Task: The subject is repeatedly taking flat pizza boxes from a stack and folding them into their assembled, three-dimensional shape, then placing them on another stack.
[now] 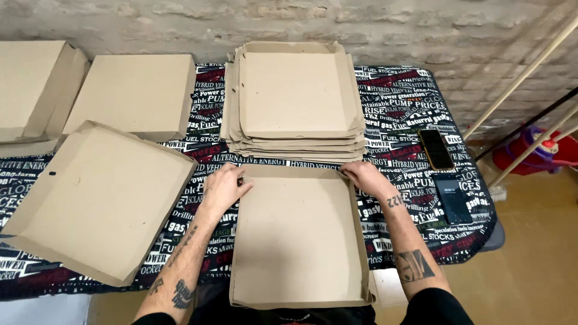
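A flat brown cardboard box blank (pixel 298 238) lies in front of me on the table, its side flaps partly raised. My left hand (pixel 224 188) presses on its far left corner, fingers curled over the edge. At the far right corner my right hand (pixel 363 177) grips the flap. Just beyond both hands sits a stack of several unfolded cardboard blanks (pixel 294 96).
The table wears a black cloth with printed words (pixel 397 102). A folded shallow box (pixel 99 198) lies at left, two closed boxes (pixel 135 93) behind it. Two phones (pixel 436 149) rest at the right edge. Poles and a red object (pixel 536 150) stand on the floor at right.
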